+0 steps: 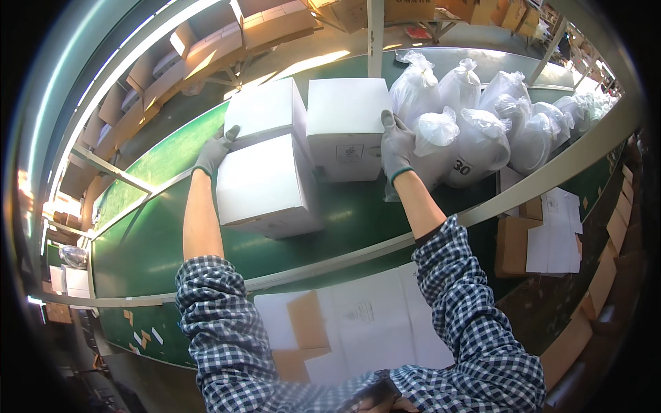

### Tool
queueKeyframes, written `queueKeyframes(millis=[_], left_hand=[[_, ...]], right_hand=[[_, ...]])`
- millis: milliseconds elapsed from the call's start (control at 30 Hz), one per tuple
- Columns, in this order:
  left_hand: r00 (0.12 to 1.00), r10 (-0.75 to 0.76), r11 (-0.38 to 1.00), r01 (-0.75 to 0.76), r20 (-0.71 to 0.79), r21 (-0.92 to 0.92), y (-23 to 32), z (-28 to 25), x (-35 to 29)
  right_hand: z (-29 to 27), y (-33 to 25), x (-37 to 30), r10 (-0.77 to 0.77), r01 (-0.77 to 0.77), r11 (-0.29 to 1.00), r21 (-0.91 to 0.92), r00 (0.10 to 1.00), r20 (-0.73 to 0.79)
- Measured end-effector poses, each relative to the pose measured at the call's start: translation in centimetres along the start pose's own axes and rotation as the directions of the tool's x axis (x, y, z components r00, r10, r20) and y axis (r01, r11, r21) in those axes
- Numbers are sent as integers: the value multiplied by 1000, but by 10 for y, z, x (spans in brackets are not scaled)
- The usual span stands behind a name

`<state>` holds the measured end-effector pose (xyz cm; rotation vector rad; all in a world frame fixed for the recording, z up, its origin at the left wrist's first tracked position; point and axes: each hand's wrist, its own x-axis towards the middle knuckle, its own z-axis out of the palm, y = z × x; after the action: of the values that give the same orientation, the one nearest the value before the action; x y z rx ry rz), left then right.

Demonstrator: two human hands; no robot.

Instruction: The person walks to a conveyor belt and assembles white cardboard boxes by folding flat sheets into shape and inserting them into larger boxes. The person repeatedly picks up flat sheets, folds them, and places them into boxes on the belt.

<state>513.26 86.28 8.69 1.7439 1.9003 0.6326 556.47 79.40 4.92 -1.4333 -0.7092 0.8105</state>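
Boxes (265, 165), three shown closed, are grouped between left hand (215, 150) and right hand (398, 143), fingers extended, while bags (480, 141) apparently are left unboxed.

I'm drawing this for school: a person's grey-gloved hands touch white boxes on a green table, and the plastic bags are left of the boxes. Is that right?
Not quite: the plastic bags are to the right of the white boxes, as the head view shows. The rest fits: the grey-gloved left hand and right hand touch boxes on the green table.
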Motion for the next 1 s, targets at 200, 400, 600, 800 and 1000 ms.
queueKeyframes(millis=[200, 400, 600, 800, 1000], left_hand=[[989, -76, 918, 118, 125, -379, -8, 22, 6], [992, -117, 918, 123, 39, -376, -5, 44, 19], [926, -112, 742, 319, 359, -590, 4, 20, -20], [941, -182, 578, 336, 283, -743, -8, 21, -176], [907, -358, 578, 401, 220, -711, -22, 40, -193]], right_hand=[[42, -13, 57, -121, 141, 964, -227, 988, 101], [47, -9, 93, -51, 98, 958, -270, 983, 175], [-1, 11, 19, -240, 328, 930, -169, 886, 396], [-169, 53, -163, -223, 416, 880, -227, 786, 576], [-313, 77, -269, 23, 205, 733, -649, 946, 324]])
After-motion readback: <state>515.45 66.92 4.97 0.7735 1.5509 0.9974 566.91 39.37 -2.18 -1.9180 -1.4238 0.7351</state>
